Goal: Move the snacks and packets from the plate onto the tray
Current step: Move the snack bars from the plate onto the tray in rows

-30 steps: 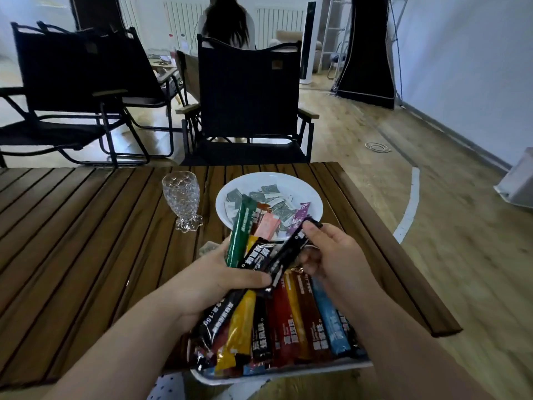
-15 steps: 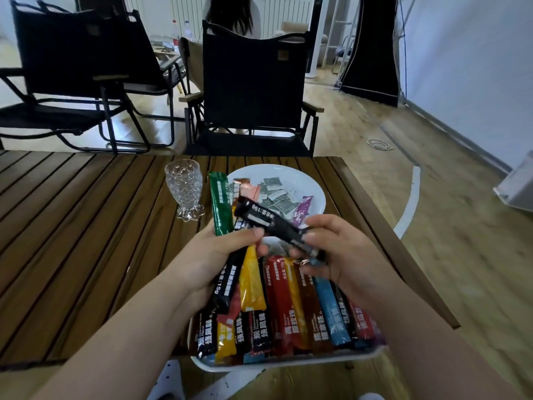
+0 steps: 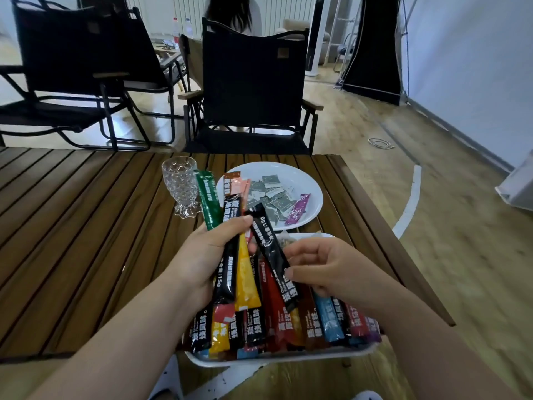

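A slatted wooden table [image 3: 72,241] fills the view, with a black folding chair [image 3: 253,76] beyond it. The right hand [image 3: 326,269] pinches a black stick packet [image 3: 271,249]. The packet slants, its top end up and left toward the left thumb, its bottom end over the tray [image 3: 288,357] of sticks lying lengthwise. The left hand [image 3: 207,255] grips a fanned bundle of sticks [image 3: 208,199] pointing away. Farther off, the plate [image 3: 313,194] holds grey sachets [image 3: 277,197] and a purple packet [image 3: 298,209]. A glass [image 3: 181,186] stands just left of it.

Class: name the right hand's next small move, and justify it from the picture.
Probably lay the black stick packet on the tray: the right hand pinches it above the packets there, while the left hand grips a bundle.
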The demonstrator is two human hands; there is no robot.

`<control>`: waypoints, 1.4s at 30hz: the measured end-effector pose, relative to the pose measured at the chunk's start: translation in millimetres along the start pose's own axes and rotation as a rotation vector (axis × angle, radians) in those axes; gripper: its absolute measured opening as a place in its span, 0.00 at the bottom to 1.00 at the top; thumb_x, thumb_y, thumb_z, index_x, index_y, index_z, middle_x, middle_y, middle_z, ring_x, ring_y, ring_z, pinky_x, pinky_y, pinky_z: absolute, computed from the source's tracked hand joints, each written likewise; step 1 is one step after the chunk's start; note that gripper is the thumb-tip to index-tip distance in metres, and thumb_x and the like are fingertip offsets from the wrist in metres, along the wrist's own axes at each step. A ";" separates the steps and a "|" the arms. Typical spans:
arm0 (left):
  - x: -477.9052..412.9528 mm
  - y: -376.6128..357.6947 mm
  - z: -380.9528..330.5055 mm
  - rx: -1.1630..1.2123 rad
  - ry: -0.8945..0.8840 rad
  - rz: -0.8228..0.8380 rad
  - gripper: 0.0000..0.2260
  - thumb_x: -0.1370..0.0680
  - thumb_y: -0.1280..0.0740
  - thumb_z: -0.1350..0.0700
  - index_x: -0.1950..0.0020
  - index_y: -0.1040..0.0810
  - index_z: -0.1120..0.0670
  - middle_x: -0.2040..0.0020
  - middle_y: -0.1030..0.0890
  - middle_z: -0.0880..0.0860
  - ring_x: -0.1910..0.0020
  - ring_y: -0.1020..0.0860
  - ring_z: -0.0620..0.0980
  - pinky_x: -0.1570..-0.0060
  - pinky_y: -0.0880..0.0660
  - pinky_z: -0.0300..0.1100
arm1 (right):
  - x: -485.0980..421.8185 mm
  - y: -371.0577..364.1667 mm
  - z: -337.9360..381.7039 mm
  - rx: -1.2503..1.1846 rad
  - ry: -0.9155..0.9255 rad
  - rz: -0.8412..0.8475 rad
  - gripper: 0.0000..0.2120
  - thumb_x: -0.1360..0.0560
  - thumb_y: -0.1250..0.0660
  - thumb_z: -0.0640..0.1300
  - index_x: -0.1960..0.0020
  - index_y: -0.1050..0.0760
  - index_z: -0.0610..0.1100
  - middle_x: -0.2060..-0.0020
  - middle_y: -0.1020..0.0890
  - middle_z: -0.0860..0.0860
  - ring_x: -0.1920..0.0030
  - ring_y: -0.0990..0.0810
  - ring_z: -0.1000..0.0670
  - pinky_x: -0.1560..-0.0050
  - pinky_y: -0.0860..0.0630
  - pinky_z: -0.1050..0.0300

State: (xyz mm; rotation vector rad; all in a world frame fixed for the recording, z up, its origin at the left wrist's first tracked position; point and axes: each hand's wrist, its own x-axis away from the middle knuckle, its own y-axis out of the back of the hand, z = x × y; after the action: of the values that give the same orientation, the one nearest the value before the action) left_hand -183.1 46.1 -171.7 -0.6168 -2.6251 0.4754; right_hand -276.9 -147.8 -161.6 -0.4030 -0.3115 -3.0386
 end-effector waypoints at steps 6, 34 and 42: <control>-5.0 4.8 -1.1 -0.023 0.010 -0.125 0.11 0.25 0.26 0.56 0.46 0.21 0.60 0.69 0.19 0.57 0.75 0.21 0.53 0.71 0.21 0.45 | -1.9 -3.7 -7.9 0.080 -0.041 0.047 0.05 0.24 0.26 0.46 0.49 0.16 0.54 0.63 0.17 0.52 0.72 0.27 0.59 0.72 0.32 0.67; -2.3 -0.8 6.9 0.072 0.009 -0.073 0.19 0.23 0.28 0.62 0.33 0.25 0.65 0.61 0.16 0.60 0.68 0.17 0.52 0.69 0.20 0.45 | -10.8 -5.8 -17.3 0.525 -0.164 -0.326 0.17 0.24 0.30 0.61 0.62 0.22 0.48 0.73 0.17 0.53 0.77 0.25 0.61 0.69 0.27 0.62; -7.9 -4.8 13.4 0.122 -0.045 -0.137 0.19 0.24 0.26 0.59 0.35 0.23 0.62 0.60 0.16 0.59 0.66 0.16 0.52 0.70 0.21 0.44 | -10.4 -31.3 -17.0 0.157 0.020 -0.017 0.15 0.30 0.27 0.64 0.57 0.17 0.53 0.70 0.19 0.52 0.69 0.25 0.51 0.70 0.29 0.66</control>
State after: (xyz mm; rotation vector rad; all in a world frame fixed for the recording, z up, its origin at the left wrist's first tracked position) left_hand -184.3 35.1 -183.7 -0.3894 -2.6348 0.6074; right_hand -273.9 -120.4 -186.4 -0.3606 -0.5510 -3.0039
